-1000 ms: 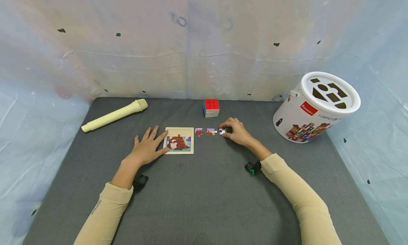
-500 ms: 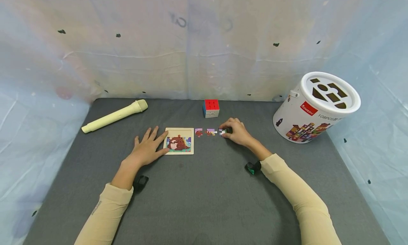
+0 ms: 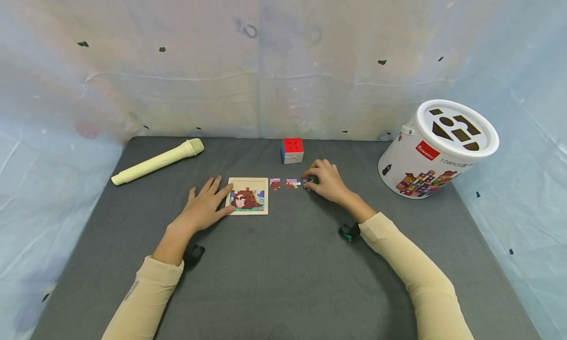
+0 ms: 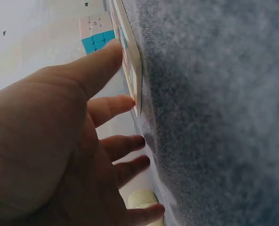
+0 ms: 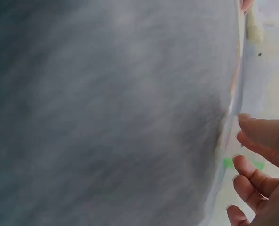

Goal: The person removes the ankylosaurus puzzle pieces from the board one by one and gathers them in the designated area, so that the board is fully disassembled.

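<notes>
A square wooden puzzle tray (image 3: 249,182) with a red-brown dinosaur picture lies flat on the grey table. My left hand (image 3: 204,206) is spread, its thumb and index finger touching the tray's left edge. To the right of the tray, two loose puzzle pieces (image 3: 292,183) lie in a row. At the end of this row my right hand (image 3: 329,181) pinches a third puzzle piece (image 3: 305,181) between thumb and index finger, close to the tabletop. The fingers partly cover that piece. In the right wrist view, the right hand's fingers (image 5: 259,134) are bent and the piece cannot be made out.
A Rubik's cube (image 3: 292,151) stands behind the pieces. At the back left lies a pale yellow microphone-shaped stick (image 3: 157,162). A white bucket (image 3: 436,150) with a shape-hole lid stands at the right. Pale plastic sheeting (image 3: 261,84) surrounds the table.
The right thumb has shifted slightly toward the index finger, over the third piece, and more of that piece is covered. The left hand and tray keep their places. The whole view shifts slightly.
</notes>
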The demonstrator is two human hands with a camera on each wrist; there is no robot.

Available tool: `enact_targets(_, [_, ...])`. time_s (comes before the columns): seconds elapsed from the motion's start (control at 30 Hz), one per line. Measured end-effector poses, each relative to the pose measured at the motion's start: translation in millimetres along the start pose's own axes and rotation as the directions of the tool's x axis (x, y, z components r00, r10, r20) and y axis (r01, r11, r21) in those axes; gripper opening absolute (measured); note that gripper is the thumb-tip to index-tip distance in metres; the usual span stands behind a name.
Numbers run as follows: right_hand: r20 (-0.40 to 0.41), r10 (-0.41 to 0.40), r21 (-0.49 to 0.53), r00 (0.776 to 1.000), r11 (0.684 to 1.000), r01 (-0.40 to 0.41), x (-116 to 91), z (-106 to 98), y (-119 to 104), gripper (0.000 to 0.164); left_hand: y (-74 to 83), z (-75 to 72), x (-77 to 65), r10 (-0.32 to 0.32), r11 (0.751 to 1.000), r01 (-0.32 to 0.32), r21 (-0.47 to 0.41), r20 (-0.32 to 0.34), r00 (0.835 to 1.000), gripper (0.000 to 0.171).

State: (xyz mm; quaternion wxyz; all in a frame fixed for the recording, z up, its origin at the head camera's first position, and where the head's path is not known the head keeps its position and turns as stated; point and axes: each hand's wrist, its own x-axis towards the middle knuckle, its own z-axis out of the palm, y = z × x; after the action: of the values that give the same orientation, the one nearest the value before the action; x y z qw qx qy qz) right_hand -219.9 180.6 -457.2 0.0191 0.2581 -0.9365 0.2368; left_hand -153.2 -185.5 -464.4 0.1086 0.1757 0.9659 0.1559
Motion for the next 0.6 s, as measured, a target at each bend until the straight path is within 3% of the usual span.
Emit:
enact_targets(0.27, [-0.010, -0.085, 0.055, 0.996, 0.995, 0.086, 20.1, 12.2, -34.2, 0.017, 4.8, -0.2, -5.2, 0.079, 0.996, -0.077, 0.053, -0.042, 0.996, 0.068])
enact_targets(0.6, [0.148, -0.190, 0.207, 0.971, 0.966, 0.157, 58.0, 39.7, -87.4, 0.022, 4.0, -0.2, -13.8, 0.179, 0.979, -0.168, 0.118, -0.087, 0.980, 0.054])
